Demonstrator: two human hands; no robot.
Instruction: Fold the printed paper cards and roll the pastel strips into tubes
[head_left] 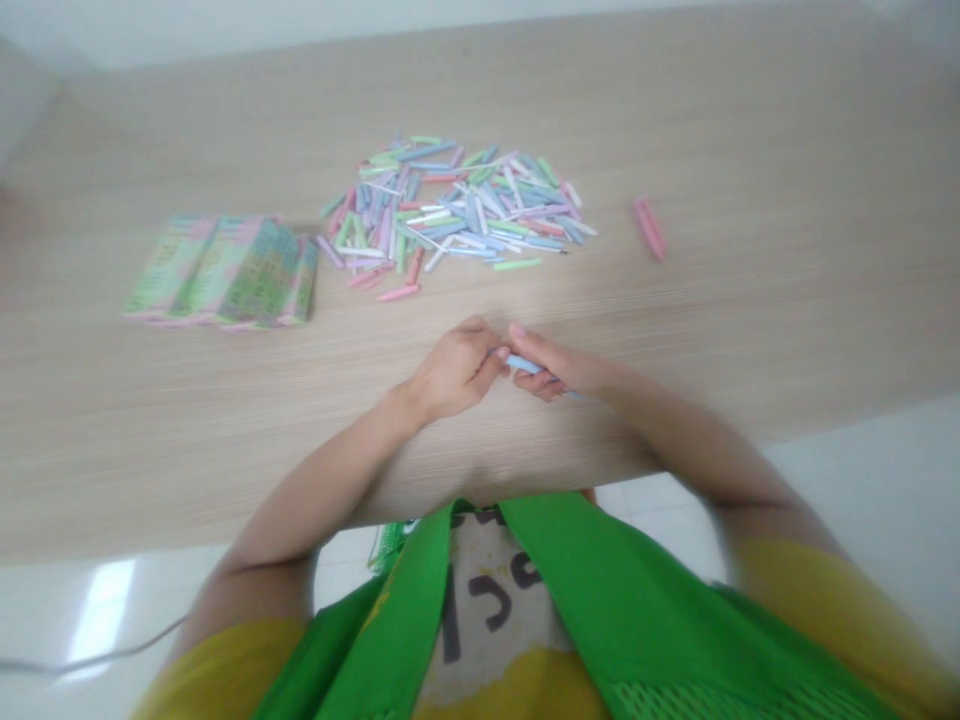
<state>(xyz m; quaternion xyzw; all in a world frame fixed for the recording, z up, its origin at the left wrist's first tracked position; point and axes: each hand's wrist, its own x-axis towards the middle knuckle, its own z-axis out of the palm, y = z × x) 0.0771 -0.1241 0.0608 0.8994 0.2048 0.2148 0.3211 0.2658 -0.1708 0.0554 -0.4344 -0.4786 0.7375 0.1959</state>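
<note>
Near the front of the table my two hands meet around a slim light blue pencil-like stick (524, 365). My left hand (459, 368) has its thumb and fingers pinched at the stick's left end. The fingers of my right hand (556, 362) curl around its other end, and a thin blue tip shows below them. Whether the stick is one piece or two fitted parts is hidden by the fingers. Beyond the hands lies a loose pile of pastel sticks and caps (480, 215) in blue, green, pink, purple and white.
Several flat green and pink printed packs (191, 270) overlap in a row left of the pile. A pair of pink pieces (649, 229) lies apart on the right of the wooden table (787, 250). The table's front edge runs close to my body.
</note>
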